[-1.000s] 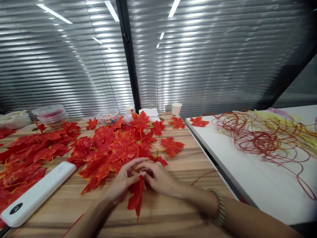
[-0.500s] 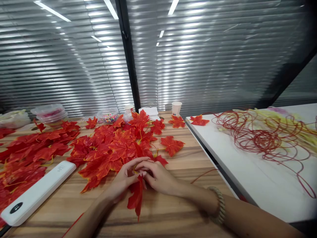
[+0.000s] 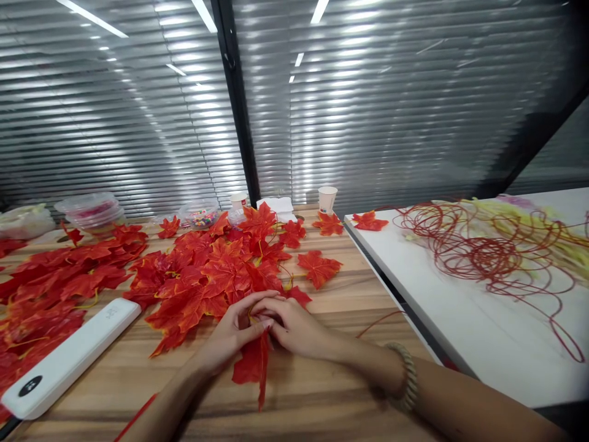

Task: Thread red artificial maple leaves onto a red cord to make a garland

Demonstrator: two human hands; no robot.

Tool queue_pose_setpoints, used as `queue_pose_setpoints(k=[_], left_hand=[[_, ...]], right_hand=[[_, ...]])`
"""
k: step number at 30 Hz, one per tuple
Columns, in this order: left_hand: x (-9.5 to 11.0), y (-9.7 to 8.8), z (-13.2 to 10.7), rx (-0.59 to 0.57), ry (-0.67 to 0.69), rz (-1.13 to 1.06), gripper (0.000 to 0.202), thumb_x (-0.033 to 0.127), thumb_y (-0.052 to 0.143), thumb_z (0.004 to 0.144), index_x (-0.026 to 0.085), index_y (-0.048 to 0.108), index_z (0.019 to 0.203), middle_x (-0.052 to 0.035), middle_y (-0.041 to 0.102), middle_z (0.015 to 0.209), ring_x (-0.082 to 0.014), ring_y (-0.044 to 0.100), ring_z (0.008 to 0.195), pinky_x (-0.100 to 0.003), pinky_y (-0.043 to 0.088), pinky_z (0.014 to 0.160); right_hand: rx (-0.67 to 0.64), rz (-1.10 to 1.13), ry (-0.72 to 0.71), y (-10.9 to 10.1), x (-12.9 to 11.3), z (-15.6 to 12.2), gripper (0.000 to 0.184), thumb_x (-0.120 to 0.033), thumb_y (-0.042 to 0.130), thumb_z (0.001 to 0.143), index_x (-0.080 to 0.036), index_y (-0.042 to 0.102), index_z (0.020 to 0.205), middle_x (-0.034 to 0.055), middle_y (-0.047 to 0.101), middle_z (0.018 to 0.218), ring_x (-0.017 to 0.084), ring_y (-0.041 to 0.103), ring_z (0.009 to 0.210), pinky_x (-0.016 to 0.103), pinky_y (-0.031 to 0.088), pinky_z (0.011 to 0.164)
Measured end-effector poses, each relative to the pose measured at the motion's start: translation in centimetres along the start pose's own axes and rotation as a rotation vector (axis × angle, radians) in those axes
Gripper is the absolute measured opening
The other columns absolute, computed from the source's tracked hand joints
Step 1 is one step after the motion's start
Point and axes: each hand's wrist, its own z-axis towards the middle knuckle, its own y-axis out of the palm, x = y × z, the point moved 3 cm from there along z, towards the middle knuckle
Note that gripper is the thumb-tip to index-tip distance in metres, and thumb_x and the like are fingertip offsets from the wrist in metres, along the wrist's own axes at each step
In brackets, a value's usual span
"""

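Observation:
Both hands meet at the near edge of a pile of red maple leaves (image 3: pixel 216 270) on a wooden table (image 3: pixel 313 393). My left hand (image 3: pixel 227 337) and my right hand (image 3: pixel 294 325) pinch the stem end of one red leaf (image 3: pixel 253 365), which hangs toward me between them. Fingers of both hands are closed around that spot. A beaded bracelet (image 3: pixel 405 380) sits on my right wrist. A thin red wire (image 3: pixel 377 322) runs along the table right of my right hand.
A long white box (image 3: pixel 69 356) lies at the left front. More red leaves (image 3: pixel 55 288) cover the left side. Plastic tubs (image 3: pixel 92 212), a bead bowl (image 3: pixel 200 216) and paper cups (image 3: pixel 327 199) stand at the back. A white table (image 3: pixel 460 331) on the right carries coiled red wire (image 3: pixel 478 258).
The held leaf has turned a little, its tip swinging right. My hands stay at the same spot; the view has tilted slightly.

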Motion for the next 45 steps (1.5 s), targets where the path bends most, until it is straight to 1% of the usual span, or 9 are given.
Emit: queue_pose_setpoints(k=[4,8,14,20,26,32,37,41,45], left_hand=[[0.0,-0.1,0.0,-0.001,0.019,0.012,0.043,0.02,0.059,0.072,0.021,0.051,0.115,-0.0103,0.049,0.122,-0.0226,0.055,0.096,-0.027,0.046,0.076],[0.0,0.0,0.1,0.001,0.027,0.003,0.042,0.02,0.06,0.072,0.021,0.052,0.113,-0.01,0.05,0.121,-0.0237,0.053,0.101,-0.029,0.045,0.08],[-0.2,-0.2,0.0,0.022,-0.001,0.008,0.039,0.019,0.06,0.072,0.024,0.053,0.11,-0.0081,0.052,0.119,-0.0143,0.061,0.076,-0.024,0.047,0.071],[-0.6,-0.6,0.1,0.084,-0.012,-0.044,0.036,0.021,0.061,0.071,0.023,0.054,0.106,-0.0071,0.058,0.106,-0.0077,0.056,0.049,-0.021,0.047,0.051],[-0.3,-1.1,0.3,0.242,0.048,-0.079,0.037,0.025,0.067,0.063,0.019,0.059,0.099,-0.0064,0.061,0.099,-0.0106,0.057,0.054,-0.022,0.047,0.052],[0.3,-1.1,0.4,0.344,0.064,-0.111,0.04,0.024,0.072,0.057,0.017,0.061,0.095,-0.0081,0.063,0.099,-0.0126,0.059,0.061,-0.021,0.047,0.055],[0.9,-0.9,0.3,0.37,0.085,-0.199,0.046,0.031,0.077,0.047,0.014,0.062,0.088,-0.0098,0.064,0.09,-0.0155,0.059,0.058,-0.021,0.046,0.044],[0.5,-1.3,0.4,0.346,0.095,-0.257,0.043,0.029,0.077,0.049,0.017,0.063,0.087,-0.0048,0.064,0.084,-0.0118,0.057,0.052,-0.02,0.047,0.044],[-0.3,-1.9,0.6,0.349,0.099,-0.289,0.037,0.023,0.075,0.054,0.017,0.063,0.089,-0.0044,0.064,0.085,-0.0119,0.058,0.055,-0.02,0.048,0.048]], right_hand=[[-0.008,-0.011,-0.006,0.0,0.2,0.0,0.036,0.0,0.04,0.068,-0.016,0.058,0.095,0.0042,0.063,0.094,0.013,0.056,0.084,0.023,0.042,0.076],[-0.018,-0.008,-0.006,0.0,0.2,0.0,0.037,0.001,0.04,0.067,-0.016,0.058,0.095,0.004,0.062,0.095,0.013,0.056,0.085,0.023,0.042,0.077],[-0.022,0.0,-0.043,0.0,0.1,0.0,0.034,-0.002,0.04,0.072,-0.017,0.057,0.098,0.0039,0.062,0.096,0.013,0.056,0.088,0.023,0.042,0.078],[0.037,0.048,-0.051,-0.2,-0.1,-0.1,0.032,-0.005,0.04,0.076,-0.018,0.058,0.099,0.0027,0.063,0.095,0.012,0.058,0.084,0.022,0.044,0.075],[0.169,0.15,0.048,-0.6,-0.1,-0.1,0.022,-0.012,0.044,0.078,-0.017,0.061,0.092,0.0014,0.065,0.073,0.009,0.058,0.059,0.017,0.044,0.054],[0.304,0.111,-0.013,-1.3,-0.4,-0.1,0.016,-0.012,0.05,0.075,-0.016,0.064,0.082,0.0012,0.067,0.073,0.01,0.06,0.062,0.019,0.045,0.059],[0.397,0.085,-0.051,-2.0,-0.7,-0.2,0.013,-0.015,0.052,0.076,-0.016,0.064,0.082,0.0019,0.067,0.078,0.01,0.061,0.067,0.019,0.046,0.064],[0.415,0.062,-0.055,-2.3,-0.9,-0.3,0.013,-0.017,0.052,0.077,-0.016,0.064,0.082,0.0016,0.067,0.074,0.01,0.061,0.065,0.018,0.045,0.063],[0.38,-0.021,-0.057,-2.1,-1.1,-0.3,0.012,-0.016,0.052,0.077,-0.016,0.064,0.08,0.0011,0.067,0.075,0.01,0.06,0.064,0.019,0.044,0.063]])
